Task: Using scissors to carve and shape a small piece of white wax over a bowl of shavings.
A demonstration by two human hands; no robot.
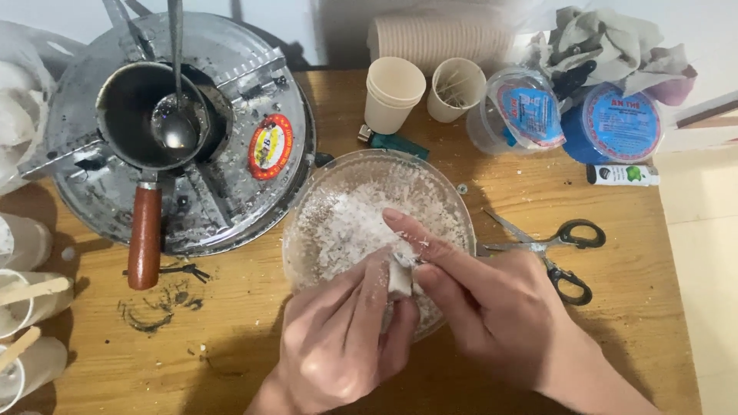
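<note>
A clear bowl (pixel 307 211) of white shredded flakes stands in the middle of the wooden table (pixel 231 338). Over its near rim both my hands pinch one small white lump (pixel 400 278) coated in flakes. My left hand (pixel 338 338) grips the lump from the left with thumb and fingers. My right hand (pixel 484 300) holds it from the right, its forefinger stretched out over the flakes.
A round metal stove (pixel 254 200) at the back left carries a small dark pot (pixel 127 107) with a spoon and a brown handle. Scissors (pixel 557 253) lie right of the bowl. Paper cups (pixel 392 92), lidded tubs (pixel 523 111) and cloth line the back; cups with wooden sticks (pixel 27 296) stand left.
</note>
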